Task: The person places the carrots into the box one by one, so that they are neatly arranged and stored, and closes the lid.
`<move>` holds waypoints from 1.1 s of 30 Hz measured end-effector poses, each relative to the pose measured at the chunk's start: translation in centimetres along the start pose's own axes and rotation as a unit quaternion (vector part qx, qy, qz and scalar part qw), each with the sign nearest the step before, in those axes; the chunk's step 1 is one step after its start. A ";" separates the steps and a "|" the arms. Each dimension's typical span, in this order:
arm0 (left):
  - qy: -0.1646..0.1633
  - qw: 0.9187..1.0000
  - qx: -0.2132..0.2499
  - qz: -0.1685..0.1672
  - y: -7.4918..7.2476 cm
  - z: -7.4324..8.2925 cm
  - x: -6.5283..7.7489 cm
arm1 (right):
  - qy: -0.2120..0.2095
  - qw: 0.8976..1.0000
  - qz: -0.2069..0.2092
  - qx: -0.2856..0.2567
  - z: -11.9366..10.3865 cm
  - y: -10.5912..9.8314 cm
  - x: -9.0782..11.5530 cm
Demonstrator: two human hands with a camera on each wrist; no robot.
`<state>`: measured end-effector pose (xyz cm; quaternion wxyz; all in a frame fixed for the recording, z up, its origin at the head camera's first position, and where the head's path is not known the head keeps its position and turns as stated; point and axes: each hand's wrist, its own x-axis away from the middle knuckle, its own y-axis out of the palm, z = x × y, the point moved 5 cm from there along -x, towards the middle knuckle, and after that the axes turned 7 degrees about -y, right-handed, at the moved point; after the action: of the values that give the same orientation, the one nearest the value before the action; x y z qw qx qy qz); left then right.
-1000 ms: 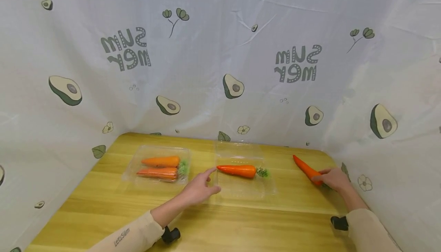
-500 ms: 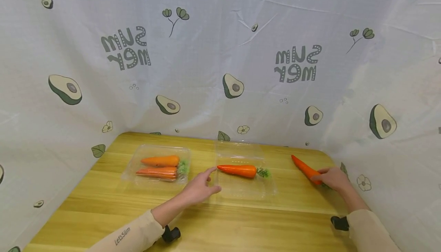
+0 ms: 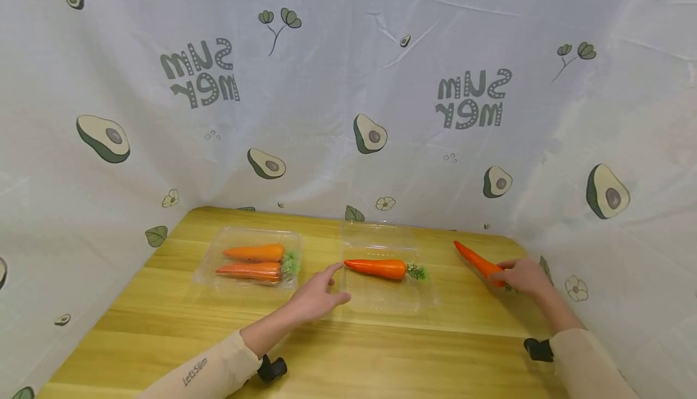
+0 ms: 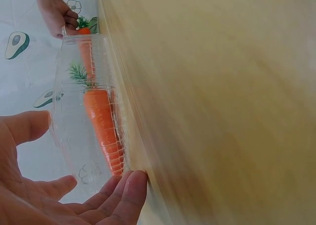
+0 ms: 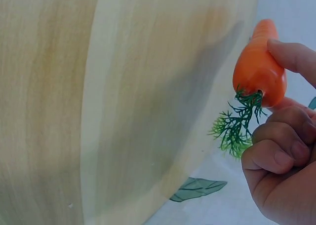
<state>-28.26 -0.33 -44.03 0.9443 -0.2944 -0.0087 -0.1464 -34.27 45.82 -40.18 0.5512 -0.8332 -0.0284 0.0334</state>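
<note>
At the right of the head view, my right hand (image 3: 525, 276) holds an orange carrot (image 3: 479, 262) near its leafy end, tip pointing away to the left. In the right wrist view the thumb and index finger pinch this carrot (image 5: 260, 72); the other fingers are curled beneath its green leaves. A shadow of hand and carrot falls on the table. My left hand (image 3: 317, 297) is at the left edge of an open clear plastic box (image 3: 381, 300), fingers extended; whether they touch it is hard to tell. Inside the box lies another carrot (image 3: 376, 268), leaves to the right.
A second clear plastic box (image 3: 218, 238), with two carrots (image 3: 254, 253) inside, stands at the left of the wooden table (image 3: 370, 356). The open box's lid (image 3: 379, 235) lies back toward the printed curtain (image 3: 321, 84), which surrounds the table's back and sides.
My right hand has moved slightly left and away from me, carrying the carrot. The left hand and both boxes stay in place; the head view has shifted a little.
</note>
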 end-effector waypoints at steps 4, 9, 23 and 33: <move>0.004 1.000 -0.002 -0.001 0.1 -0.1 -0.1 | 0.002 1.000 -0.002 -0.003 -0.3 -0.1 0.0; 0.005 1.000 -0.003 0.001 0.1 -0.1 -0.2 | -0.004 1.000 -0.003 -0.018 -1.3 -0.5 0.3; 0.001 1.000 -0.003 0.003 0.1 -0.1 -0.1 | -0.034 0.999 -0.003 -0.020 -3.5 -1.0 0.4; -0.001 1.000 -0.004 0.002 0.0 -0.1 -0.2 | -0.042 0.999 -0.013 -0.026 -4.7 -1.3 0.3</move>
<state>-28.42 -0.33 -44.09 0.9436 -0.2980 -0.0083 -0.1440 -33.54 42.04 -37.16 0.5282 -0.8446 -0.0630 0.0606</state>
